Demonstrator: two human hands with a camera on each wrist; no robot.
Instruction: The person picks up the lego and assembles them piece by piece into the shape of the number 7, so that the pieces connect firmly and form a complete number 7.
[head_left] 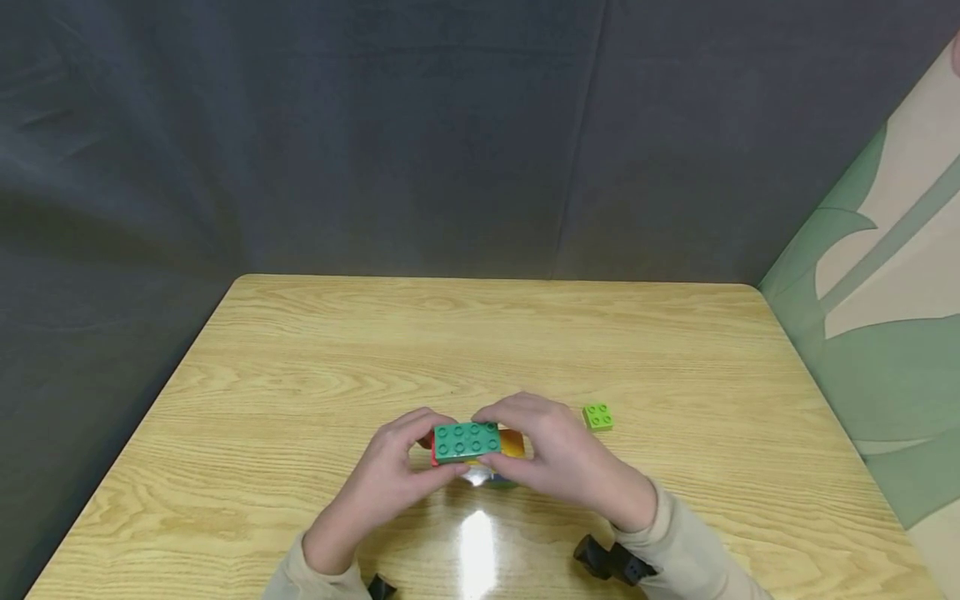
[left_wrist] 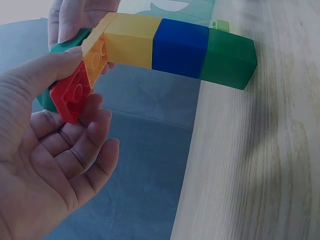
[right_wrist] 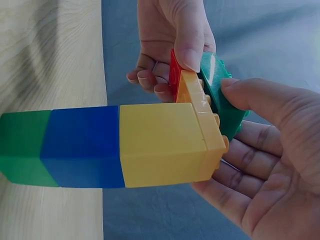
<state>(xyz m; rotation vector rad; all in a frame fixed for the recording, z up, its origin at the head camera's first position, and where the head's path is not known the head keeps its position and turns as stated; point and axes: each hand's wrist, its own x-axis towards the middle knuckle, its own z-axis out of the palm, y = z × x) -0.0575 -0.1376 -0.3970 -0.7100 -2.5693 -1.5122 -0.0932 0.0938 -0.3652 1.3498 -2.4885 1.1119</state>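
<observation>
A tower of toy building bricks stands on the table between the hands: a green brick (right_wrist: pixel 25 147) lowest, then a blue brick (right_wrist: pixel 82 147) and a yellow brick (right_wrist: pixel 162 145). Across its top lies a thin orange-yellow plate (right_wrist: pixel 202 117), one end reaching out to the left with a red brick (left_wrist: pixel 70 95) beneath that end. My left hand (head_left: pixel 390 462) pinches the red brick, thumb near the plate's edge. With thumb and fingers, my right hand (head_left: pixel 555 450) grips an eight-stud green brick (head_left: pixel 467 442) over the plate, tilted against it, some plate studs showing.
A small lime-green brick (head_left: pixel 597 417) sits on the wooden table (head_left: pixel 300 333) just right of the right hand. Dark cloth (head_left: pixel 420 150) hangs behind the table, and a patterned panel (head_left: pixel 885 333) borders its right side.
</observation>
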